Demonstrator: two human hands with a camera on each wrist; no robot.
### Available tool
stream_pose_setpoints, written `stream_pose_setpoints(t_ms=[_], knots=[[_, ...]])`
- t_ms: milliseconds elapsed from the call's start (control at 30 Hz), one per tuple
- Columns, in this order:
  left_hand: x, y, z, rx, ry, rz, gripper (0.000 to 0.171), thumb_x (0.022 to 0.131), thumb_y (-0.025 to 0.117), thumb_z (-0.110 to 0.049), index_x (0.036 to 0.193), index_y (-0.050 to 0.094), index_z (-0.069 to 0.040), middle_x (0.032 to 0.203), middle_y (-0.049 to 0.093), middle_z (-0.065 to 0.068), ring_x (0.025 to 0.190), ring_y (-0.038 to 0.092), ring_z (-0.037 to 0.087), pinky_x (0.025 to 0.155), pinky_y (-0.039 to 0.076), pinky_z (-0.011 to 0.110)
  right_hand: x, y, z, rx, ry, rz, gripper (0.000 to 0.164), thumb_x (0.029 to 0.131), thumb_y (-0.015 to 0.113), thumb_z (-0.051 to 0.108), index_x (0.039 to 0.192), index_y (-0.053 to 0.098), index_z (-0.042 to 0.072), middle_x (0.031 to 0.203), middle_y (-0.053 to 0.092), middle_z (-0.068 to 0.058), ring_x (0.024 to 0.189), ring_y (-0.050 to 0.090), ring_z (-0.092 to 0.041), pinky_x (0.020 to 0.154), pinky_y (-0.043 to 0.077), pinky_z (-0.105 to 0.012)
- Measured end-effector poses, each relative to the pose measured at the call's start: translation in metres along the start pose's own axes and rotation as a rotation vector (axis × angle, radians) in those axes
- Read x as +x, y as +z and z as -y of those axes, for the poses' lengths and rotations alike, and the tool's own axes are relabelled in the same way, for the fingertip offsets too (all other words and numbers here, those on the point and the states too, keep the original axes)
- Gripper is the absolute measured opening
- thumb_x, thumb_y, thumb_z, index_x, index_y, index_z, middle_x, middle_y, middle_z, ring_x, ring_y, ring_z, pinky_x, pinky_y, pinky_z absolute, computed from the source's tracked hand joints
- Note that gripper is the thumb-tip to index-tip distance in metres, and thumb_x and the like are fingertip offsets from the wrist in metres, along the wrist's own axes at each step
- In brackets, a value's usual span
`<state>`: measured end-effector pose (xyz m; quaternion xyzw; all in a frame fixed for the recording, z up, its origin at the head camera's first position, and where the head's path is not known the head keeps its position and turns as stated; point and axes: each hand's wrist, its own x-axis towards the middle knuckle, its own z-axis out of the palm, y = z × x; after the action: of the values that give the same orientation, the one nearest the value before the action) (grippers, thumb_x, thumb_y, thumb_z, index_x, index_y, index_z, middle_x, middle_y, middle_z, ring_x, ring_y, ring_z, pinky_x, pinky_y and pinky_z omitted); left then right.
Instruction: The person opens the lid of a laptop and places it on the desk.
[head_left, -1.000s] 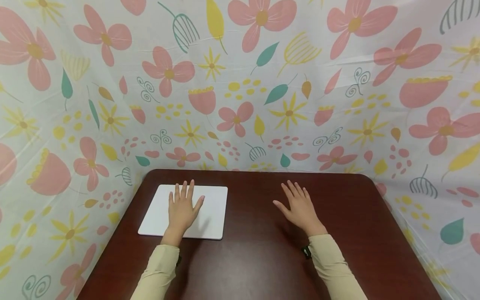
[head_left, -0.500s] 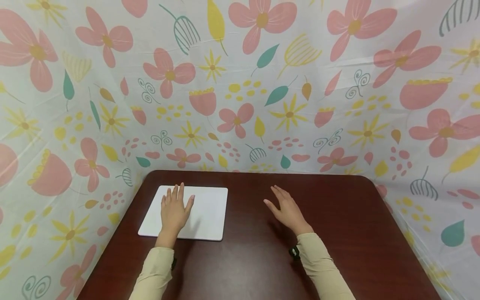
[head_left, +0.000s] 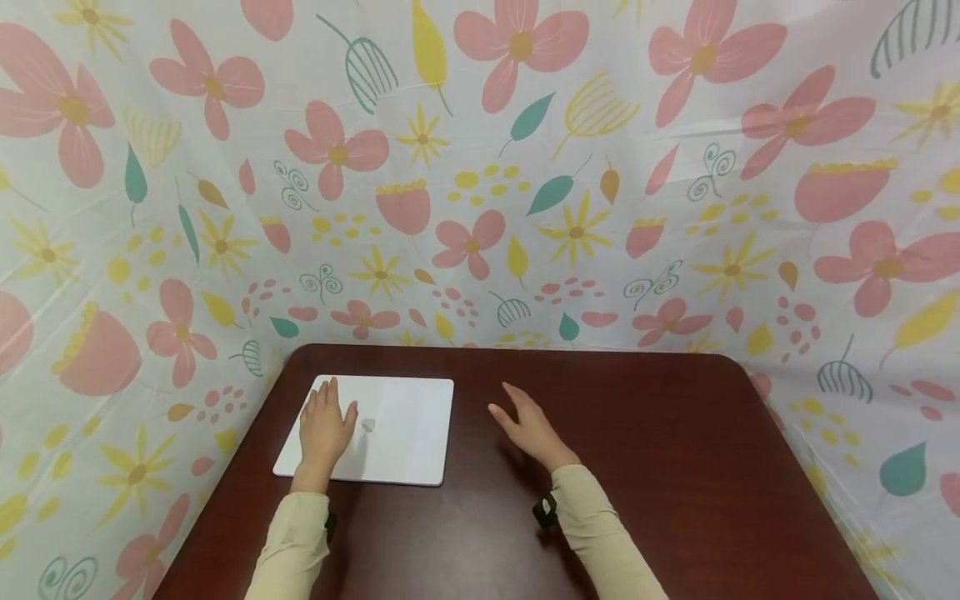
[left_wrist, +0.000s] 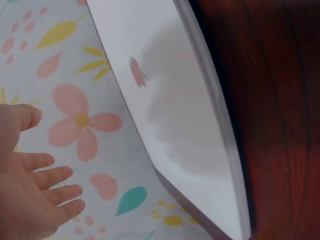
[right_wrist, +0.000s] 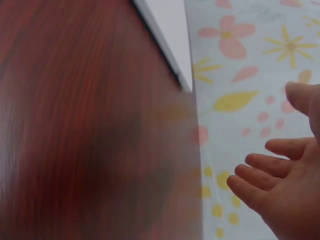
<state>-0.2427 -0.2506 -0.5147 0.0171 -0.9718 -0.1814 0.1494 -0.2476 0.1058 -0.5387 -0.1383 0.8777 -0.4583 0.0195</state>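
Observation:
A closed silver-white laptop (head_left: pixel 408 425) with a small apple-shaped logo (head_left: pixel 367 425) on its lid lies flat at the left of the table. Over the lid's left part hovers my left hand (head_left: pixel 325 425), fingers extended and thumb apart. The left wrist view has this hand (left_wrist: pixel 30 195) clear of the laptop (left_wrist: pixel 185 115), whose lid carries the hand's shadow. To the laptop's right, my right hand (head_left: pixel 534 429) is held above the table with nothing in it. Its fingers are relaxed in the right wrist view, where the laptop's corner (right_wrist: pixel 172 40) shows beyond.
The dark red-brown wooden table (head_left: pixel 637 467) has rounded far corners. A flower-printed cloth (head_left: pixel 480 167) hangs close behind it and along both sides. A dark device (head_left: pixel 545 510) is strapped at the right wrist.
Both hands have shifted left. The left one went from the middle of the lid toward its left edge; the right one came closer to the laptop's right side. The laptop stays put.

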Motion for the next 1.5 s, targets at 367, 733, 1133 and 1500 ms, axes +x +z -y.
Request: stream_pose_setpoints(t_ms=[367, 733, 1133, 1500], knots=[[0.007, -0.004, 0.025, -0.008, -0.106, 0.145, 0.063, 0.094, 0.054, -0.017, 0.139, 0.027, 0.019, 0.143, 0.028, 0.040, 0.133, 0.025, 0.056, 0.108, 0.021, 0.063, 0.008, 0.037, 0.012, 0.153, 0.119, 0.081, 0.070, 0.099, 0.049, 0.043, 0.149, 0.028, -0.002, 0.146, 0.037, -0.026, 0.131, 0.042, -0.042, 0.102, 0.037, -0.055], [0.005, -0.007, 0.050, -0.058, -0.220, 0.299, 0.065, 0.096, 0.050, -0.015, 0.135, 0.021, 0.028, 0.141, 0.020, 0.047, 0.132, 0.020, 0.058, 0.107, 0.021, 0.063, 0.010, 0.061, 0.019, 0.226, 0.130, 0.132, 0.068, 0.101, 0.048, 0.037, 0.146, 0.028, -0.009, 0.143, 0.039, -0.031, 0.129, 0.043, -0.044, 0.100, 0.039, -0.054], [0.000, 0.011, 0.081, -0.091, -0.297, 0.370, 0.063, 0.096, 0.046, -0.017, 0.135, 0.023, 0.026, 0.134, 0.027, 0.048, 0.124, 0.030, 0.061, 0.099, 0.029, 0.068, 0.007, 0.081, 0.024, 0.187, 0.111, 0.209, 0.066, 0.101, 0.048, 0.035, 0.146, 0.029, -0.009, 0.145, 0.038, -0.029, 0.132, 0.041, -0.041, 0.104, 0.036, -0.052], [-0.002, 0.012, 0.079, -0.135, -0.351, 0.374, 0.060, 0.096, 0.044, -0.016, 0.131, 0.024, 0.028, 0.127, 0.029, 0.050, 0.119, 0.031, 0.063, 0.098, 0.031, 0.067, 0.004, 0.091, 0.027, 0.274, 0.100, 0.254, 0.066, 0.100, 0.052, 0.030, 0.145, 0.027, -0.011, 0.145, 0.038, -0.029, 0.125, 0.049, -0.040, 0.097, 0.045, -0.049]])
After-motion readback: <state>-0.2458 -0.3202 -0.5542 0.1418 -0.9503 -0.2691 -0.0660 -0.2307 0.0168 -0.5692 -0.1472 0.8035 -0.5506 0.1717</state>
